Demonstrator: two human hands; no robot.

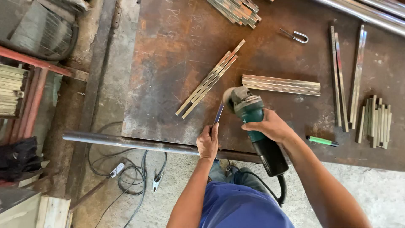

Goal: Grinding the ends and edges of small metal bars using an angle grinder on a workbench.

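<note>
My right hand [270, 126] grips a green and black angle grinder [249, 110], its disc end pointing toward the far side of a rusty steel table [168, 50]. My left hand [207, 142] pinches a short thin metal strip [219, 113] at the table's near edge. The strip's far end lies right beside the grinder's disc guard; whether they touch I cannot tell.
Bundles of metal strips lie diagonally at centre [209, 80], flat to the right [281, 85], at far right [346, 80] and top [236, 10]. A green marker [321, 141] sits near my right forearm. A steel pipe [126, 142] runs along the table's near edge. Cables and a clamp [157, 179] lie on the floor.
</note>
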